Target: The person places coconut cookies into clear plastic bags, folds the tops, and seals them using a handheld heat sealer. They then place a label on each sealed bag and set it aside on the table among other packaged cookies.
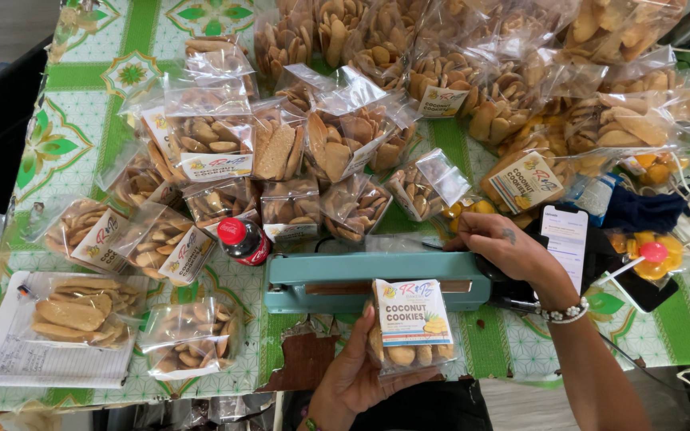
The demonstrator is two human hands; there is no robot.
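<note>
The left hand (353, 371) has its fingers curled around a clear bag of cookies (411, 331) at the near edge of the tabletop (89, 120), its top in the teal sealer (361, 279). The right hand (509, 249) presses flat on the sealer's right end, holding nothing.

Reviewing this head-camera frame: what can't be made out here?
- Mouth of the cookie bag: under the sealer's arm, so whether it is sealed is hidden.
- Left hand: its fingers are hidden behind the bag.
- Right hand: covers the sealer's handle end.
- Bottle: only its red cap and shoulder show among packets.
</note>
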